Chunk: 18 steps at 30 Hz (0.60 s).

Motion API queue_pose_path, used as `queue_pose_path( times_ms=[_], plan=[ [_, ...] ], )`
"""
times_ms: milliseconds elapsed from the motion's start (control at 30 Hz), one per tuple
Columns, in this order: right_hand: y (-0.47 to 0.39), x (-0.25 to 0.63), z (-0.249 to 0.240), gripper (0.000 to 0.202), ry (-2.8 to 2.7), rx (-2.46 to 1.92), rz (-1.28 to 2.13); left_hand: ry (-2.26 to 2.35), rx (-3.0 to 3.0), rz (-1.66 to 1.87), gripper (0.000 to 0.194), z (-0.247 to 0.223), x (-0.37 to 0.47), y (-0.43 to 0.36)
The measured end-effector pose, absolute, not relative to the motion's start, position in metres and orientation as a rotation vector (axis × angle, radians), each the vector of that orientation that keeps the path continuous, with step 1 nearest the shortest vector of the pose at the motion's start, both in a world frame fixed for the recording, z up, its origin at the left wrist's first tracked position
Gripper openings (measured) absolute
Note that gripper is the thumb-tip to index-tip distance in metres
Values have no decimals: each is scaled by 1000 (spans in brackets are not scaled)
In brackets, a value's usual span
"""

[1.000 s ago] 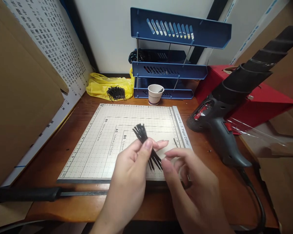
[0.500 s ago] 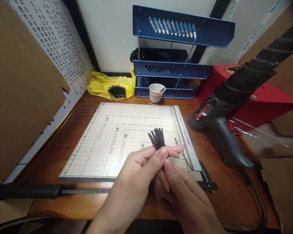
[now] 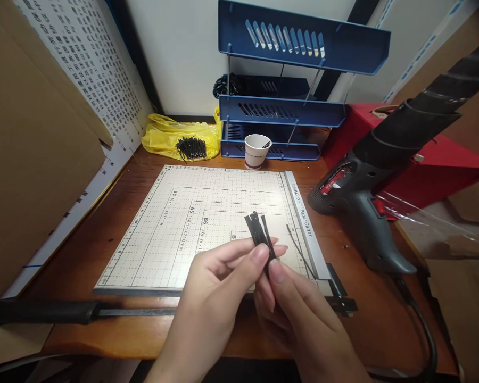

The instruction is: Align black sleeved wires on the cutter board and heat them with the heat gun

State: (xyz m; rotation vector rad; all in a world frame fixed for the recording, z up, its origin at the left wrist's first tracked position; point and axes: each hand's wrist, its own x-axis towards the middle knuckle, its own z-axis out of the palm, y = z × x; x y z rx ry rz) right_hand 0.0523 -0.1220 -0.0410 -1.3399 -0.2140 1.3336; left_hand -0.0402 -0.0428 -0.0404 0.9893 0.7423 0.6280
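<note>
My left hand (image 3: 221,292) pinches a small bundle of thin black strips (image 3: 256,230) between thumb and fingers, their flattened ends pointing up and away. Close against it, my right hand (image 3: 303,319) is closed, with thumb and finger at the lower end of one black strip (image 3: 268,236) that stands apart from the bundle. The strips' lower ends are hidden by my fingers. Both hands are above the near right part of a paper cutter board (image 3: 143,239). A loose thin black strand (image 3: 299,250) lies on the board beside the metal rail (image 3: 303,218).
A black-handled cutter arm (image 3: 64,313) runs along the near edge. At the right stands a heat gun (image 3: 359,213) before a red box (image 3: 435,181). Behind are a paper cup (image 3: 256,154), blue tray rack (image 3: 279,114) and yellow bag (image 3: 159,135) with a black strip pile (image 3: 191,149).
The fanned strips in my left hand have drawn closer together, and one strip now stands separate on the right, at my right fingertips. The view has shifted slightly.
</note>
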Motion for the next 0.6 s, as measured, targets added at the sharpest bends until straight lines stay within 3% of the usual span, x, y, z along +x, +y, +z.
queue_pose_path(
  times_ms=[367, 600],
  plan=[
    [-112, 62, -48, 56, -577, -1215, 1390, 887, 1063, 756, 26, -36, -30, -53],
    [-116, 57, -50, 57, -628, -1372, 1257, 839, 1063, 719, 23, -37, -33, -46]
  ],
)
